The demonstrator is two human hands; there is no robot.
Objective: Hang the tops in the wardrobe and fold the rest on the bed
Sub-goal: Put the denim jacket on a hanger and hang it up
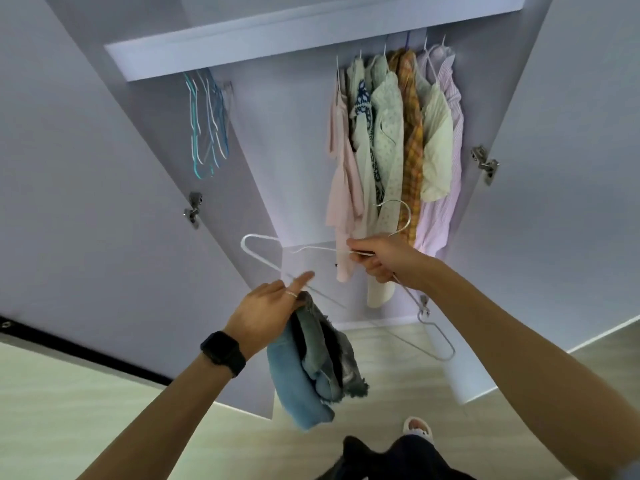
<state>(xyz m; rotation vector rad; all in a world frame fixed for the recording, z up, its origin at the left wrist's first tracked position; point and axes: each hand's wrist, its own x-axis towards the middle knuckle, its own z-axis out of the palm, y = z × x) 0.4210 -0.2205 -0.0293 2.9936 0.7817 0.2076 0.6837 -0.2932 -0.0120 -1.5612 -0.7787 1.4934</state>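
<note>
I stand before the open wardrobe (277, 150). My right hand (381, 259) grips a white wire hanger (258, 252) by its neck, its metal hook curving up in front of the hung clothes. My left hand (266, 310) holds a bunched blue and grey denim garment (311, 362) that hangs below it, with the forefinger stretched out and touching the hanger's lower bar. Several tops (394, 150) hang on the rail at the right side of the wardrobe, among them a pink one, a floral one, an orange plaid one and a striped shirt.
Several empty pale blue and white hangers (207, 123) hang at the left end of the rail. Both wardrobe doors (86, 185) stand open on either side. A pale wood floor (104, 410) lies below, with my slippered foot (417, 429) on it.
</note>
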